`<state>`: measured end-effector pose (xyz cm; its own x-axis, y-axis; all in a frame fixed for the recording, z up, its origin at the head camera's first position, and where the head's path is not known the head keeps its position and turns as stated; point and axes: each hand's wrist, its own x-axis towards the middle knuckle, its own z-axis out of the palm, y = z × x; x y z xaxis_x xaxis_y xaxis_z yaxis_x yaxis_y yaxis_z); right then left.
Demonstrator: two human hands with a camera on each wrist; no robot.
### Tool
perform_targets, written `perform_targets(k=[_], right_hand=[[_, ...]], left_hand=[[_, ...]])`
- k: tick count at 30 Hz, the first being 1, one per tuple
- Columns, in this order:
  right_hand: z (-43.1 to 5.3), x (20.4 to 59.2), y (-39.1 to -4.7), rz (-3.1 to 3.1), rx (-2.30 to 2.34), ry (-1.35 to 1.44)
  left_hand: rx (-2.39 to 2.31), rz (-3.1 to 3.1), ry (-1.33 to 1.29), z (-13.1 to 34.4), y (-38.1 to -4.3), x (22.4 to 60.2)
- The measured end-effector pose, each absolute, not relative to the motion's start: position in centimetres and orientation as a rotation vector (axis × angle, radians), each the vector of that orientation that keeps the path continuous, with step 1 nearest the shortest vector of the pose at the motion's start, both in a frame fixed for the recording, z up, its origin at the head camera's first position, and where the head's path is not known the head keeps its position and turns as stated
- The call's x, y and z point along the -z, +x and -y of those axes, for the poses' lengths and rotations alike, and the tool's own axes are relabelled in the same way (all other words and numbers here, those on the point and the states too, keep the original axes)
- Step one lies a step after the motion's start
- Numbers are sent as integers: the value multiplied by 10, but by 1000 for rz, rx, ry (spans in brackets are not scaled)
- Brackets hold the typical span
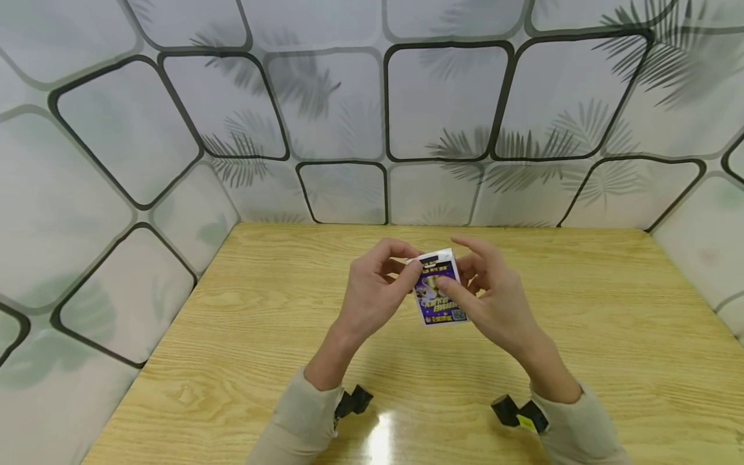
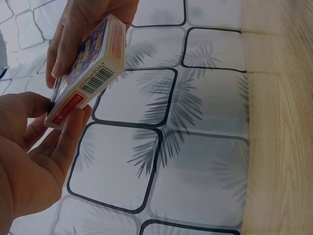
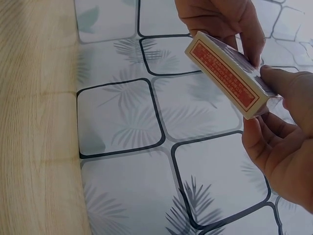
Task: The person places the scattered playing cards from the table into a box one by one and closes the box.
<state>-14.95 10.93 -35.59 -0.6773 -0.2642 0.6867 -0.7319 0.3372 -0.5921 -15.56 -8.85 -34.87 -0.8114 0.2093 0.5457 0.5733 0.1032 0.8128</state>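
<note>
Both hands hold a small card box [image 1: 433, 303] above the table; it looks like a pack of playing cards. Its purple face carries a gold cup, yellow lettering and a QR code. The left hand [image 1: 374, 290] pinches the upper left corner between thumb and fingers. On the other side, the right hand [image 1: 494, 300] has its thumb on the printed face and fingers behind. A barcode and red panels mark the narrow side of the box [image 2: 90, 81] in the left wrist view. The right wrist view shows another side of the box [image 3: 222, 73] with a long red panel.
The wood-grain table [image 1: 261, 323] spreads beneath the hands. Behind it and at its sides hangs a pale cloth [image 1: 343, 110] with dark rounded outlines and leaf prints. Black devices are strapped at the left sleeve [image 1: 305, 413] and the right sleeve [image 1: 575, 426].
</note>
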Motion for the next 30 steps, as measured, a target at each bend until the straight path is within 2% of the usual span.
perform_targets(k=[23,30], right_hand=[[-110,359,-154,2085,-1465,868],[-111,361,-154,2083,-1506,807]], left_hand=[[1648,2089,-901,88,-159,351],[1539,2289,-908,90,-159,348]])
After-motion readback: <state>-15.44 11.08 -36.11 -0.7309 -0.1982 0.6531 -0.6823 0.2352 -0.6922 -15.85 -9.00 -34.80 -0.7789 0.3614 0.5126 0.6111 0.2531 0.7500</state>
